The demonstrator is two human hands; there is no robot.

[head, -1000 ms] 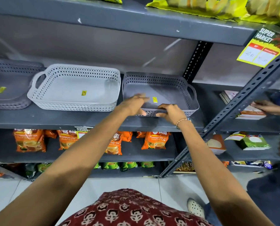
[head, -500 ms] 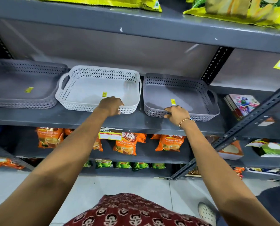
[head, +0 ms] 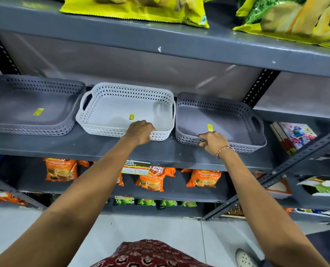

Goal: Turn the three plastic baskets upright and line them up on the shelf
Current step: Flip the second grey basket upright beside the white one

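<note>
Three perforated plastic baskets stand upright side by side on the grey metal shelf (head: 83, 147). The left one is a grey basket (head: 25, 105), the middle one a white basket (head: 110, 108), the right one a second grey basket (head: 227, 120). Each has a yellow sticker on its floor. My left hand (head: 140, 132) grips the front rim of the white basket near its right corner. My right hand (head: 212, 140), with a bead bracelet on the wrist, grips the front rim of the right grey basket near its left corner.
Yellow snack bags (head: 137, 8) lie on the shelf above. Orange tea packets (head: 152, 178) fill the shelf below, green packets lower down. Books (head: 293, 135) sit on the neighbouring shelf to the right, behind a slanted metal upright (head: 295, 166). White floor tiles lie below.
My left hand left the right grey basket and took the white basket's front rim. My right hand stayed on the right grey basket. The view shifted so the baskets sit further right.
</note>
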